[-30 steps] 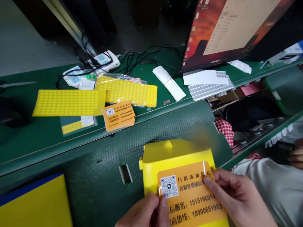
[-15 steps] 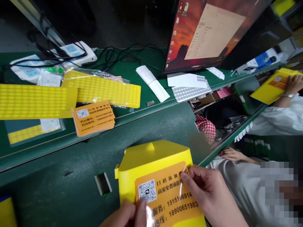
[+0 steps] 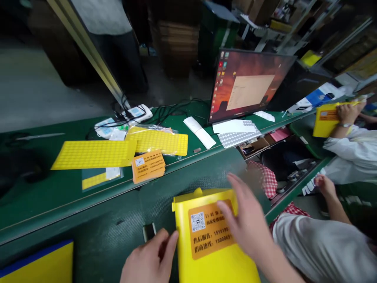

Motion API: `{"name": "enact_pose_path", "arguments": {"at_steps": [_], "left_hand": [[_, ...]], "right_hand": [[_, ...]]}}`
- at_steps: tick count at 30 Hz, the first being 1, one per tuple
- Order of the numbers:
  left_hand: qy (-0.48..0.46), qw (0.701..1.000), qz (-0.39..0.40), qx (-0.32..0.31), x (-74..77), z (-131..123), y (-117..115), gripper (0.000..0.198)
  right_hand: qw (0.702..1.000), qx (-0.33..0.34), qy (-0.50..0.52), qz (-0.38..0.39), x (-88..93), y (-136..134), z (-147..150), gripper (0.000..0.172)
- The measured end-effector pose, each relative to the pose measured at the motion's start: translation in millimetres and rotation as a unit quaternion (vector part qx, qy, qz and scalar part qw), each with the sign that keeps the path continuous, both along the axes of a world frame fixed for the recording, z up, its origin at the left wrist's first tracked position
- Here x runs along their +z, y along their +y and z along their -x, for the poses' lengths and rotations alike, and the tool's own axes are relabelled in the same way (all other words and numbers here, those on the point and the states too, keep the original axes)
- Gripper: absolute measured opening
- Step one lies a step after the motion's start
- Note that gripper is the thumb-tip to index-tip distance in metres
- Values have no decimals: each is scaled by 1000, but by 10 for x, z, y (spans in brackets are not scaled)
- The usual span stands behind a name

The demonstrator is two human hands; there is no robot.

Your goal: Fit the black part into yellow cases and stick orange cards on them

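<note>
A yellow box (image 3: 218, 263) stands on the dark green mat, and an orange QR-code sticker (image 3: 207, 230) lies flat on its face. My right hand (image 3: 247, 222) is over the sticker's right edge with its fingers spread, holding nothing. My left hand (image 3: 150, 255) is at the box's left side, fingers apart and close to the yellow wall. Whether it touches the box, I cannot tell. Farther up the bench lies a stack of orange stickers (image 3: 148, 166), next to yellow dot-label sheets (image 3: 94, 154).
A monitor (image 3: 247, 84) stands on the green bench, with a grey dot sheet (image 3: 238, 137) before it. Cables and white devices (image 3: 137, 114) lie behind. At right, a co-worker's hand (image 3: 349, 112) is at another yellow box (image 3: 326, 122). A yellow-and-blue box (image 3: 38, 265) sits lower left.
Both my hands have let go of the sticker and spread apart. The sticker now lies flat on the box. The view has tilted upward, showing more of the room and the co-worker.
</note>
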State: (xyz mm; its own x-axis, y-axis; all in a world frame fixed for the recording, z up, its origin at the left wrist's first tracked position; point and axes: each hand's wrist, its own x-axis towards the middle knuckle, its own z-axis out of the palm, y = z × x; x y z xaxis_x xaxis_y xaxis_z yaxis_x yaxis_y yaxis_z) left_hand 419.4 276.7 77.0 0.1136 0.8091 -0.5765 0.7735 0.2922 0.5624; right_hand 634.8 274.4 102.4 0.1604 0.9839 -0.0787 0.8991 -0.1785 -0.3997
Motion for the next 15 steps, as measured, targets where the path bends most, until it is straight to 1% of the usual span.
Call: {"name": "enact_pose_path", "arguments": {"at_steps": [1, 2, 3, 4, 5, 6, 7, 9, 10, 11, 12, 13, 14, 15], "left_hand": [[-34, 999, 0, 36, -86, 41, -46, 42], [-74, 995, 3, 71, -191, 71, -102, 45], [-113, 988, 10, 107, -311, 94, -165, 49], [-148, 978, 20, 144, -440, 114, -233, 52], [-181, 966, 33, 181, -570, 136, -303, 54], [-206, 953, 46, 218, -696, 161, -371, 55], [-230, 938, 60, 253, -810, 191, -433, 55], [-263, 909, 80, 315, -991, 254, -517, 55], [-268, 897, 88, 341, -1053, 276, -535, 57], [-268, 887, 96, 364, -1098, 284, -535, 61], [-268, 879, 101, 381, -1124, 274, -520, 65], [-274, 873, 101, 391, -1136, 244, -492, 67], [-284, 870, 97, 390, -1135, 197, -458, 67], [-295, 873, 85, 378, -1128, 138, -422, 65]], "right_hand": [[998, 48, 23, -21, -32, 24, 216, 58], [993, 105, 46, -26, -68, 63, 429, 59], [981, 179, 66, -33, -105, 119, 609, 59], [968, 235, 76, -34, -142, 192, 725, 57], [962, 261, 77, -36, -176, 277, 757, 55], [963, 258, 69, -44, -202, 365, 697, 52], [970, 229, 54, -53, -218, 447, 553, 48], [990, 117, 11, -78, -208, 549, 124, 45], [995, 54, -13, -86, -185, 556, -83, 44], [995, -12, -32, -89, -157, 531, -229, 45], [993, -56, -41, -91, -135, 478, -287, 47], [992, -76, -40, -94, -125, 402, -242, 49], [992, -75, -29, -99, -132, 312, -103, 51], [994, -43, -8, -100, -154, 220, 105, 53]]}}
